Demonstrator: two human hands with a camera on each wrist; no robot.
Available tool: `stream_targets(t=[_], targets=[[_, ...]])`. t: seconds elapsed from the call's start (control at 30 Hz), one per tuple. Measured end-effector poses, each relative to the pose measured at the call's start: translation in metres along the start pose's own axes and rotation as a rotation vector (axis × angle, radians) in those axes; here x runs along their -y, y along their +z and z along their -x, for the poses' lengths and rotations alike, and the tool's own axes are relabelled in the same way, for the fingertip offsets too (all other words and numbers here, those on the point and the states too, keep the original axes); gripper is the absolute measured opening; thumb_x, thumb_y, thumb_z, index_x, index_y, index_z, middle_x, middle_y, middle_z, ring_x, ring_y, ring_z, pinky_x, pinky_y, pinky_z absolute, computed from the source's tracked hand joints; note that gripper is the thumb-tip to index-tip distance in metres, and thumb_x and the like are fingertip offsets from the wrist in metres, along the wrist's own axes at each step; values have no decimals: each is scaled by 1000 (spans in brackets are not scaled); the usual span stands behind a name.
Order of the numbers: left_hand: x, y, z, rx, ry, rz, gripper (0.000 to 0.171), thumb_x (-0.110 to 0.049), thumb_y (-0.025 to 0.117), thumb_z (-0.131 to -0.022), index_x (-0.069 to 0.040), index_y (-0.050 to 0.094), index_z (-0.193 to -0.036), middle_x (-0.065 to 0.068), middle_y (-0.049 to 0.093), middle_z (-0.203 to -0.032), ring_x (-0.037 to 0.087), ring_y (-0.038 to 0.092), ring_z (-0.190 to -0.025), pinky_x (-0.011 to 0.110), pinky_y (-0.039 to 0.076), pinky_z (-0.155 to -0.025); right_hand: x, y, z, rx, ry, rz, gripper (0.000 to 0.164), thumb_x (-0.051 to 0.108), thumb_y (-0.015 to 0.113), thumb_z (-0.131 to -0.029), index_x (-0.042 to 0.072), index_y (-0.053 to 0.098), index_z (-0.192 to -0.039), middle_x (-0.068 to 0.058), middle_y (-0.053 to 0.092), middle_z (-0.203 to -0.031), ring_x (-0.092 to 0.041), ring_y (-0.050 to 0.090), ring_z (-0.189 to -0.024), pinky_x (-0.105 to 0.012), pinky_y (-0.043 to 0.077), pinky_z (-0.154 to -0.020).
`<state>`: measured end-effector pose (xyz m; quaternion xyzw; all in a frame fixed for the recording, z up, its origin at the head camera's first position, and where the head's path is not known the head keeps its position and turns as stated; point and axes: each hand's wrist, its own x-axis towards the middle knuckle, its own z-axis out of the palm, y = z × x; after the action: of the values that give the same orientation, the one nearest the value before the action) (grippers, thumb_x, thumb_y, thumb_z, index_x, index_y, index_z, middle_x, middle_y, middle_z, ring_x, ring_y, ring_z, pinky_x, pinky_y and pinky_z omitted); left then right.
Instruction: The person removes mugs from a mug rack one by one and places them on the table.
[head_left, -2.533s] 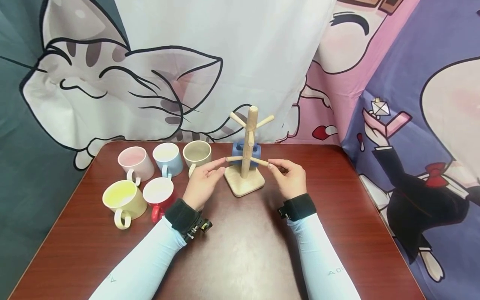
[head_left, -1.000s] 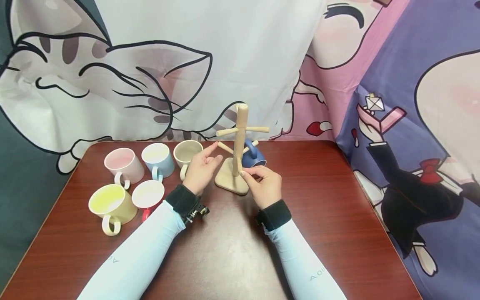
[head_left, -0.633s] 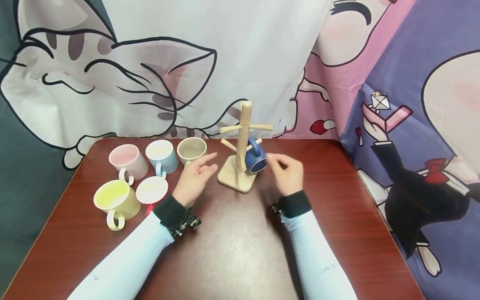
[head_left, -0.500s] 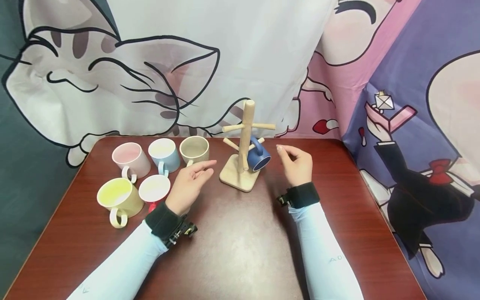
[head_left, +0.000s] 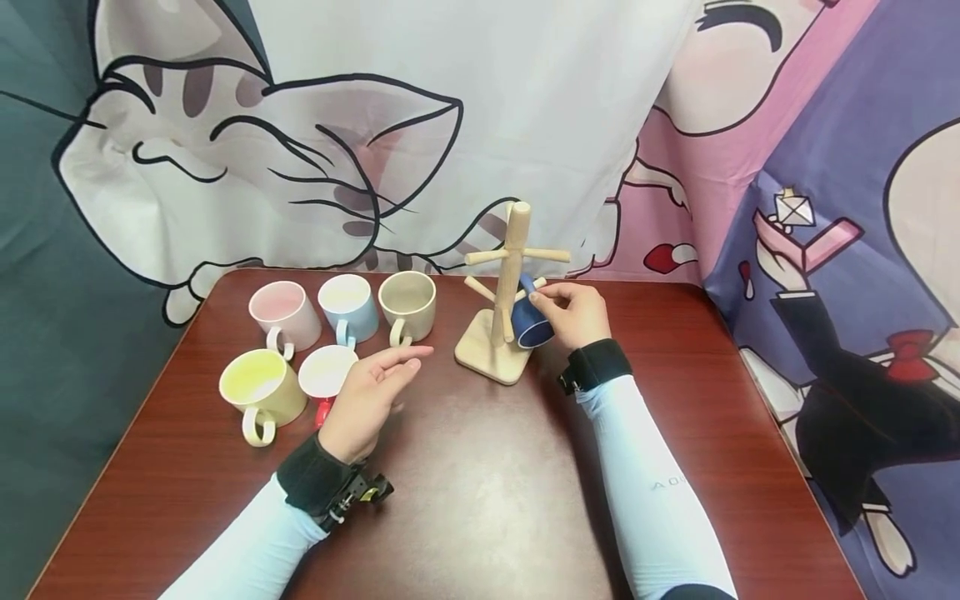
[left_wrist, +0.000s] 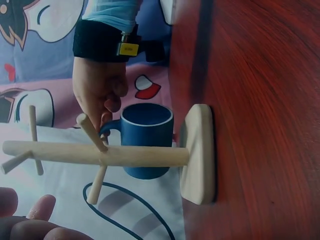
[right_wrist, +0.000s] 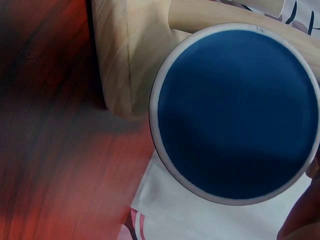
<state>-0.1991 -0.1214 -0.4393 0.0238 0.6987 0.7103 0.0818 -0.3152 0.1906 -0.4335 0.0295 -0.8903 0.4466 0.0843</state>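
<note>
A wooden mug tree (head_left: 513,267) stands upright on its square base (head_left: 480,354), several pegs sticking out from its post. A blue mug (head_left: 531,323) hangs by its handle (left_wrist: 111,127) on a lower peg at the post's right, its mouth facing outward. My right hand (head_left: 579,317) pinches that mug at the handle, near the peg's end. Over the table, my left hand (head_left: 367,400) is held with its index finger extended and nothing in its grasp. It is nearest to a red mug (head_left: 327,373), whose side it partly covers in the head view.
Left of the mug tree stand a pink mug (head_left: 283,317), a light blue mug (head_left: 351,310), an olive-grey mug (head_left: 408,307) and a yellow mug (head_left: 264,390), all upright. A printed cloth (head_left: 570,125) hangs behind the brown table (head_left: 480,500).
The mug tree has turned, bringing the blue mug from behind the post to its right. My right hand left a peg and came to the mug's handle; my left hand drew back toward me.
</note>
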Motion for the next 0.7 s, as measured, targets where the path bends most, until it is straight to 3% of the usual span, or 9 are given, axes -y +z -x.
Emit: stream_targets(t=[0.37,0.7], targets=[[9,-9,6,-26,-13,53,33,-11,62,-112,5,68,-141,-7,35,-64,11,30,-51,23,29,-52,1,9,0,24,9,-17,20,18,77,-105,-1,82,-111,-13,74,-86,-24,63,-78,-27,47,-66],[15,-15,13,-28,10,92,34,-9,60,-112,9,65,-140,-7,36,-63,9,29,-53,24,28,-53,2,16,5,-33,29,-38,18,15,74,-107,-2,79,-111,-13,71,-88,-23,63,-79,-24,47,-67]])
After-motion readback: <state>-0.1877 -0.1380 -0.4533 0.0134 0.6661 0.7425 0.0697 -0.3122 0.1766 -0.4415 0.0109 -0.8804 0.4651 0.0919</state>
